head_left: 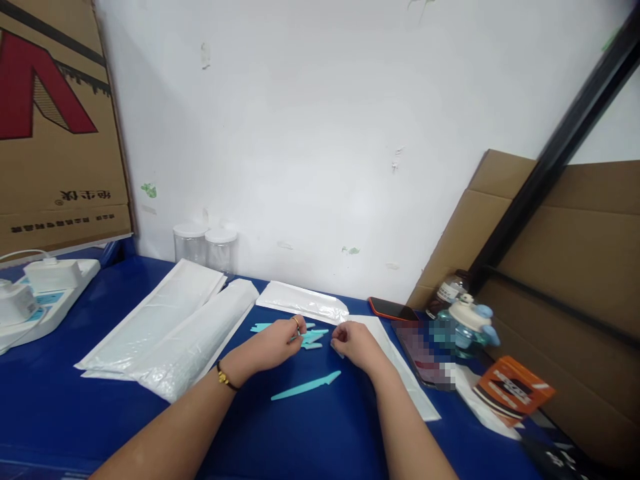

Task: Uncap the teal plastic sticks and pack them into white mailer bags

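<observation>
My left hand (280,339), with a ring and a bracelet, is curled over a small pile of turquoise plastic knife-shaped pieces (313,337); whether its fingers grip one is hidden. Just right of the pile, my right hand (353,341) has its thumb and fingers pinched together on something small I cannot make out. A single turquoise piece (306,386) lies apart on the blue table, nearer to me than both hands. Beside my right hand and partly under it is a flat white packet (400,367).
White padded packets (155,320) lie at the left, another (303,301) behind the hands. Two clear jars (190,245) stand by the wall. A power strip (70,293) is far left. Phone (393,309), teal bottle (465,327) and orange pouch (513,390) are on the right.
</observation>
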`<state>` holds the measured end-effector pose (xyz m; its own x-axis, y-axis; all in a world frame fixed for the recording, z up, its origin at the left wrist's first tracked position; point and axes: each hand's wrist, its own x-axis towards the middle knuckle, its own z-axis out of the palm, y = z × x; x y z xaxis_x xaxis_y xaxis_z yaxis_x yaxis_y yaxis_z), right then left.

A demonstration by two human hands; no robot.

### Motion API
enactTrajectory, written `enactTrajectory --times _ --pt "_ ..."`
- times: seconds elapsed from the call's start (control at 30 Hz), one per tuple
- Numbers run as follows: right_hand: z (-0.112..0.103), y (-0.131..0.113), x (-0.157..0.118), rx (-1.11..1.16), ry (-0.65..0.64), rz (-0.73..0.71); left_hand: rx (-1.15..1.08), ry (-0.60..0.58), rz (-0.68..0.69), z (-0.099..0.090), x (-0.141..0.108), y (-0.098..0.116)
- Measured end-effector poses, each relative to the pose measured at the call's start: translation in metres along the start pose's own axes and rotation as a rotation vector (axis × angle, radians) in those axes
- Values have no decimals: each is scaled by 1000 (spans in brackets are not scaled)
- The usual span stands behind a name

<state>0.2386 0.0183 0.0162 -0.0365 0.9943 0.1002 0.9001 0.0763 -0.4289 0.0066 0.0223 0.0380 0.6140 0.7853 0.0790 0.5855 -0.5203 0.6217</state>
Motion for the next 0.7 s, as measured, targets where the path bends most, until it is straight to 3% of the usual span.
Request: enactTrajectory --times 0.13,0.27,0.53,0.7 --pt "-8 4 -2 21 91 -46 68 39 39 1 3 -4" --pt "-7 -2 -7 16 -8 -90 -11 47 45 4 7 -6" --pt "12 -16 -5 -256 16 27 36 90 62 3 7 -5" --pt "9 -5 -1 -108 55 6 91 102 65 -1 5 0"
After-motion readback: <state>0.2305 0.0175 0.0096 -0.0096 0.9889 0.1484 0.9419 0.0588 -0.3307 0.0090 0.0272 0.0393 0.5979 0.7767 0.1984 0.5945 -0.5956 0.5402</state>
